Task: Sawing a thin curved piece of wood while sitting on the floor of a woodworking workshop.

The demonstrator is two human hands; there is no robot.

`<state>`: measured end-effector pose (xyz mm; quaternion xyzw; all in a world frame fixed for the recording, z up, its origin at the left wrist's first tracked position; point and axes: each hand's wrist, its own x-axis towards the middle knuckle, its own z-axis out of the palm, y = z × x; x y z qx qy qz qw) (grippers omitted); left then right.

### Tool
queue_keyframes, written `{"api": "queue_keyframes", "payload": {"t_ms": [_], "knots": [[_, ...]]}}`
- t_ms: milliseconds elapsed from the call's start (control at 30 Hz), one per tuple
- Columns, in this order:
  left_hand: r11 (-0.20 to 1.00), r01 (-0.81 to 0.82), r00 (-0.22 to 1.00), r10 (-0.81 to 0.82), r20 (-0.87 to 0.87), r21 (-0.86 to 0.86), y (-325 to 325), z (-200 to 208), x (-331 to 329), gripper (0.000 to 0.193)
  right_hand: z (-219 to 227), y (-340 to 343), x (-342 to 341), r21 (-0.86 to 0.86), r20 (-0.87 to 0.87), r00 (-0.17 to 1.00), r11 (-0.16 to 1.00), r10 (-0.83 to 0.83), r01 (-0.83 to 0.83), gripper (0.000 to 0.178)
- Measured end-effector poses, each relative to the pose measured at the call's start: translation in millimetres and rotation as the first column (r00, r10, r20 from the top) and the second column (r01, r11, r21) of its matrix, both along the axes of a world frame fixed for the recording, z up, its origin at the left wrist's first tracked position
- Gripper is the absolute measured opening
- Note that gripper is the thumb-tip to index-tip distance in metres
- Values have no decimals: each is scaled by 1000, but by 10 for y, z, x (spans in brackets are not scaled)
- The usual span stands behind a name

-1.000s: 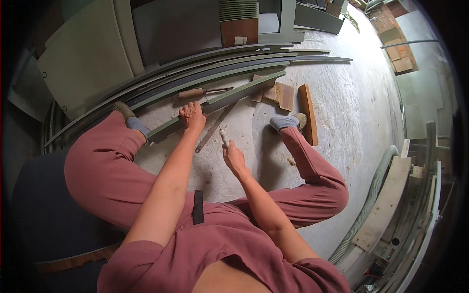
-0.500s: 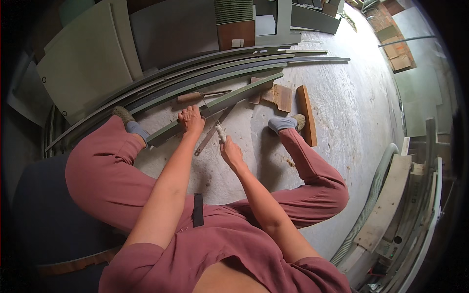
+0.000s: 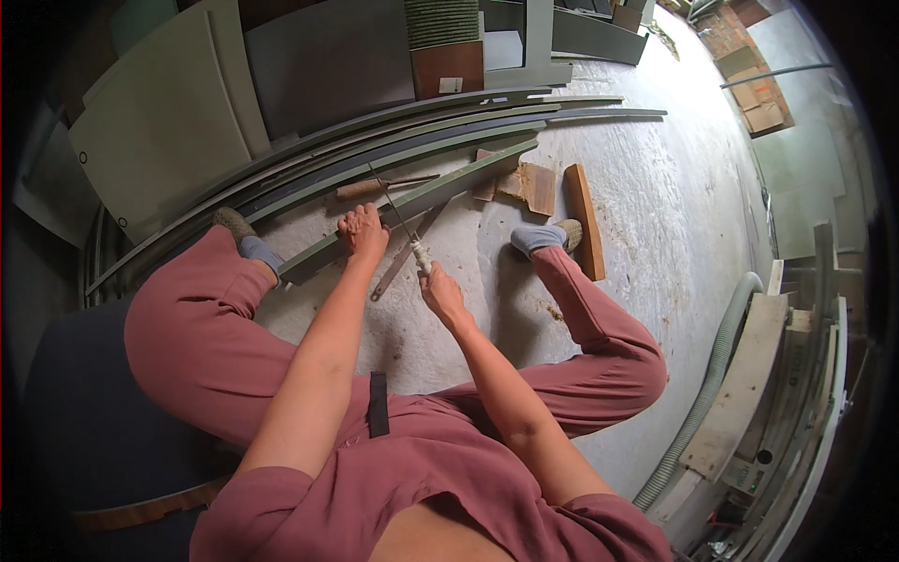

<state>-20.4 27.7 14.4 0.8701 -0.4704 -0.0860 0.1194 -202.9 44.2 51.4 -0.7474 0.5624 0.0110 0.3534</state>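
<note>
Where the pale floor [image 3: 487,281] lies between our feet [image 3: 536,239], a long green strip [image 3: 459,184] slants across it, with a flat metal bar [image 3: 395,267] reaching its near side. Over the strip crosses a thin-bladed tool [image 3: 419,246]; we cannot tell whether its blade touches the edge. Our left hand [image 3: 364,230] is clamped over the strip, fingers bent across its top, and our right hand [image 3: 442,291] is wrapped closed around the tool's pale handle [image 3: 423,258].

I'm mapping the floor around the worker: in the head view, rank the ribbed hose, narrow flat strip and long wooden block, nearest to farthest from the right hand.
1. Narrow flat strip: just left of the right hand.
2. Long wooden block: ahead and right, beside the foot.
3. Ribbed hose: far right.
</note>
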Motion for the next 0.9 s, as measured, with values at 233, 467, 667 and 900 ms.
{"api": "queue_keyframes", "payload": {"t_ms": [233, 467, 667, 900], "knots": [[999, -4, 1000, 4, -8, -35, 22, 41, -35, 38, -33, 190, -32, 57, 23, 997, 996, -68, 67, 27], [1000, -8, 1000, 8, 12, -6, 16, 46, 5, 38, -81, 19, -109, 29, 31, 1000, 1000, -6, 5, 26], [1000, -1, 1000, 1, 2, 11, 0, 87, -20, 38, -106, 22, -107, 40, 31, 999, 998, 37, -38, 25], [1000, -15, 1000, 15, -3, 6, 15, 75, -6, 38, 29, -2, -61, 206, 99, 995, 978, -6, -15, 26]]}}
